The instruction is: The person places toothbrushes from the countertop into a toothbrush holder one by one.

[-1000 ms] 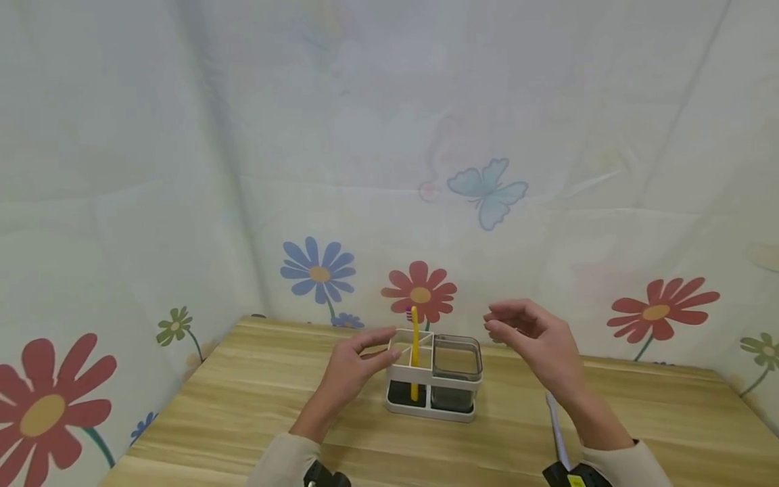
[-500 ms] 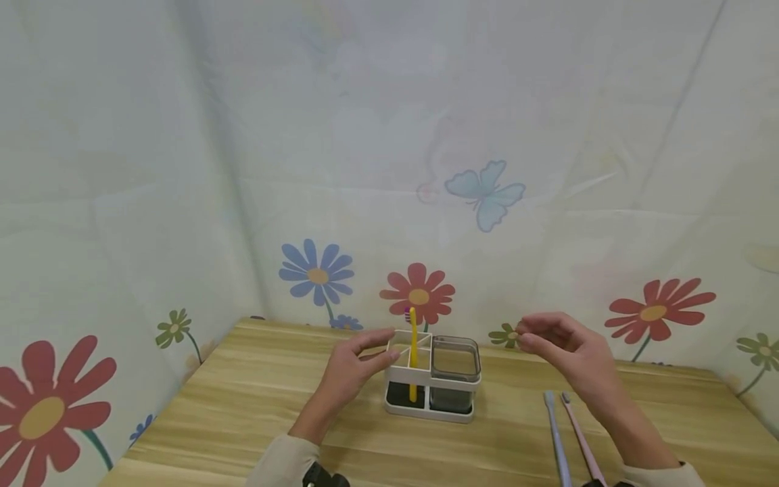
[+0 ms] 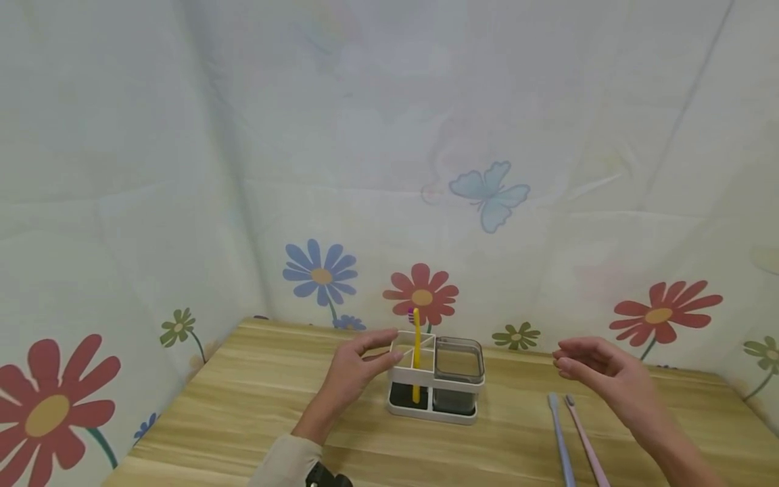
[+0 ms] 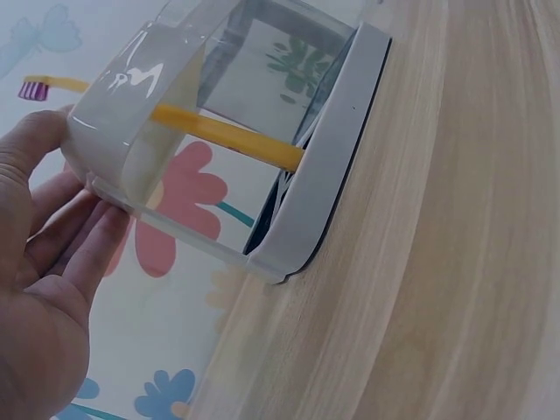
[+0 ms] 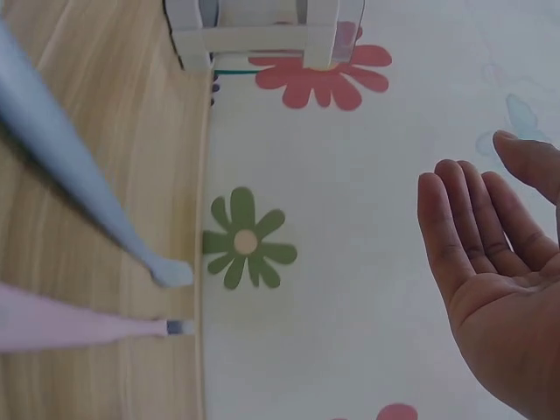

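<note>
A white toothbrush holder with a divided upper frame stands mid-table. A yellow toothbrush with purple bristles leans upright in one of its left compartments, and a clear grey cup sits in the right side. My left hand holds the holder's upper left corner between thumb and fingers, which the left wrist view shows on the rim. My right hand hovers over the table at the right with relaxed fingers and nothing in it. Below it lie a blue toothbrush and a pink toothbrush, side by side.
The wooden table ends at the back against a pale curtain printed with flowers and a butterfly. A black strap device sits at my left wrist.
My right hand has moved right and down, away from the holder, uncovering the pink toothbrush and more of the blue one. My left hand stays on the holder.
</note>
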{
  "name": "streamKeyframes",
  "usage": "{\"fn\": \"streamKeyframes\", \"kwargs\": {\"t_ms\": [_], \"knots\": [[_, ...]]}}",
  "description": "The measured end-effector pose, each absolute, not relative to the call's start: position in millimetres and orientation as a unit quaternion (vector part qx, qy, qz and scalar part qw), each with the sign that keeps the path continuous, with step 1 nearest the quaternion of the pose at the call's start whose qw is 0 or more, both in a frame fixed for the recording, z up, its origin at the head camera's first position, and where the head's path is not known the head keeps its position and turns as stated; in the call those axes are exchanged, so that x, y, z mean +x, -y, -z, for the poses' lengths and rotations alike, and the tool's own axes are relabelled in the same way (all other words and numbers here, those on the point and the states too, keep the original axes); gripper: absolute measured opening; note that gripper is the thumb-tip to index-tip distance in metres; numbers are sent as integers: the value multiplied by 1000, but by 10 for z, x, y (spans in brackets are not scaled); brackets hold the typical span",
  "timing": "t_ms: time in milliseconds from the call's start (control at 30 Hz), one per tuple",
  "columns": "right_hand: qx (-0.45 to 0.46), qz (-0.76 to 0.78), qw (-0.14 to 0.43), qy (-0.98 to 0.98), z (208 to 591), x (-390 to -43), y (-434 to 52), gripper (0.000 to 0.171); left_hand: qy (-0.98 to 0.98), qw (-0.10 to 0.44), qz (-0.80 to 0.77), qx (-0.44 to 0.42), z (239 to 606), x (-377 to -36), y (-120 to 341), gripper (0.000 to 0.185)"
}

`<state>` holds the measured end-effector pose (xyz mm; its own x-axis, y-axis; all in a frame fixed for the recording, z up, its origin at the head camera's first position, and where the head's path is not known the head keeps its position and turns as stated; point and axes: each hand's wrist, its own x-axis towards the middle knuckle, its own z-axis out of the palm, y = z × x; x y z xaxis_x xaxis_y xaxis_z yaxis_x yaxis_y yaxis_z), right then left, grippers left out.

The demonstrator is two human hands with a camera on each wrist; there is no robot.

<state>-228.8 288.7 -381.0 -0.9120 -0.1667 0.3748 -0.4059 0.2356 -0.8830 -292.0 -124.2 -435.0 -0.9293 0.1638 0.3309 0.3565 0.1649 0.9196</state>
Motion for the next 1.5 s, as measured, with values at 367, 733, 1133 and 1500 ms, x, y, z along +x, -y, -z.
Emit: {"fn": "streamKeyframes", "kwargs": {"t_ms": [367, 733, 1133, 1500], "knots": [[143, -573, 85, 803, 3929, -2187, -3156, 26, 758, 73, 626, -167, 4352, -2921, 1224, 42], [162, -583, 65, 794, 4070, -2260, -3344, 25, 757, 70, 628, -166, 4337, -2896, 1233, 43], [92, -558, 22, 824, 4292, -2335, -3544, 35, 757, 69, 628, -165, 4344, -2901, 1238, 44], [46, -482, -10, 875, 4417, -2398, -3583, 42, 759, 71, 626, -163, 4318, -2909, 1240, 43]]}}
